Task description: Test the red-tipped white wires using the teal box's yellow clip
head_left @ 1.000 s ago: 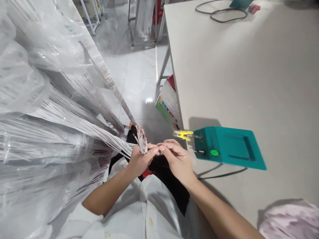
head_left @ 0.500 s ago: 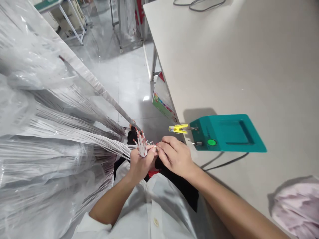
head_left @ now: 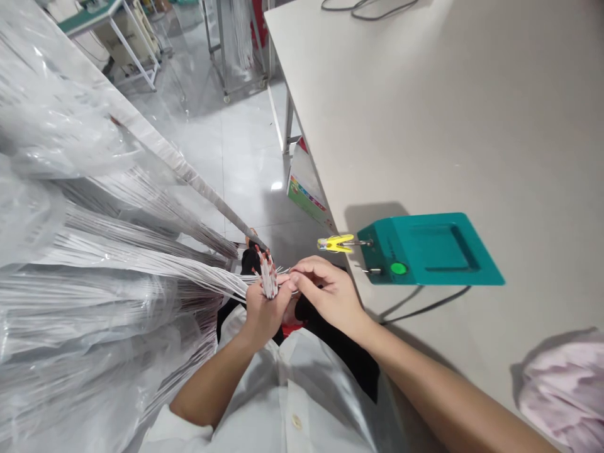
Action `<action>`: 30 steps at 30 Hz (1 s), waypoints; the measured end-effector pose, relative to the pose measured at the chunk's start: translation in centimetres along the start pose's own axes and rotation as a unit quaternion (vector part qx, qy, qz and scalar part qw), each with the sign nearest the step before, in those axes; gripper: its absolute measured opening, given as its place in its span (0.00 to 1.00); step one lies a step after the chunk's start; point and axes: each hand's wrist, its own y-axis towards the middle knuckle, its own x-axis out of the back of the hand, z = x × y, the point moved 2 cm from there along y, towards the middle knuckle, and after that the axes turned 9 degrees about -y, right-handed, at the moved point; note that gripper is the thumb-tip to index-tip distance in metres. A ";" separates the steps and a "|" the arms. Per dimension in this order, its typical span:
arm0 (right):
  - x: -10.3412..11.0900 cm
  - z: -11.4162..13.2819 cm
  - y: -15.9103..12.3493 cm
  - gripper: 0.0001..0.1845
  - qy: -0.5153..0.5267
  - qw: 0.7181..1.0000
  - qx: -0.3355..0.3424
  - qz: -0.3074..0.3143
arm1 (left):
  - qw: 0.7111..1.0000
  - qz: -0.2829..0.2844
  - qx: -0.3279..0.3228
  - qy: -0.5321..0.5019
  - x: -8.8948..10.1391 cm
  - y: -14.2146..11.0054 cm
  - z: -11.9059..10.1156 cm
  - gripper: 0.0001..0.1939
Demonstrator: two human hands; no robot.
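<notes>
My left hand [head_left: 264, 314] is closed around a bundle of thin white wires [head_left: 268, 277] whose upright ends are tipped reddish brown. The wires trail off to the left. My right hand [head_left: 328, 292] meets it, thumb and forefinger pinched at the left fingertips; what lies in the pinch is too small to make out, though wire ends show close by. Right of my hands, a teal device [head_left: 429, 248] with a green round button [head_left: 399, 268] sits at the table edge. A yellow clip [head_left: 336, 243] is fixed on one of its two metal prongs.
Plastic-wrapped bundles of white wires [head_left: 89, 302] hang over a rail [head_left: 207, 189] on the left. The pale table [head_left: 448, 126] carries a black cable [head_left: 368, 9] and a pink cloth [head_left: 566, 390]. A printed box [head_left: 306, 185] stands below the table edge.
The fingers of my right hand have shifted slightly left and curled, with the thumb now pressed against the left fingertips. My left hand keeps its hold on the wires.
</notes>
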 end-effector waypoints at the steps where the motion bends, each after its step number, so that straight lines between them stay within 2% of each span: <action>1: 0.0 -0.1 0.0 0.06 0.010 1.000 -0.004 -0.004 | 1.000 0.001 -0.002 -0.002 0.0 0.0 0.1 0.09; 6: 0.0 -0.4 0.0 0.07 0.080 0.996 -0.031 0.000 | 0.999 0.023 0.000 -0.031 0.3 0.1 0.9 0.13; 12: -0.4 -0.4 0.1 0.06 0.203 0.974 -0.092 0.030 | 0.996 0.045 0.004 -0.076 0.8 0.3 1.2 0.13; 18: -0.7 -0.2 0.2 0.11 0.207 0.966 -0.150 0.022 | 0.994 0.036 0.025 -0.104 0.7 0.4 1.6 0.14; 22: -0.2 -0.5 0.1 0.13 0.185 0.964 -0.191 -0.012 | 0.989 0.012 0.030 -0.145 0.8 0.6 1.9 0.13; 24: 0.1 -0.4 0.1 0.13 0.168 0.972 -0.164 -0.020 | 0.990 0.013 0.029 -0.139 0.9 0.6 1.8 0.13; 27: 0.4 0.2 0.0 0.13 0.115 0.991 -0.071 -0.007 | 0.994 0.034 0.027 -0.097 1.0 0.6 1.5 0.14; 30: 0.3 0.7 0.1 0.08 0.047 0.999 0.003 0.008 | 0.997 0.046 0.026 -0.056 1.1 0.5 1.1 0.14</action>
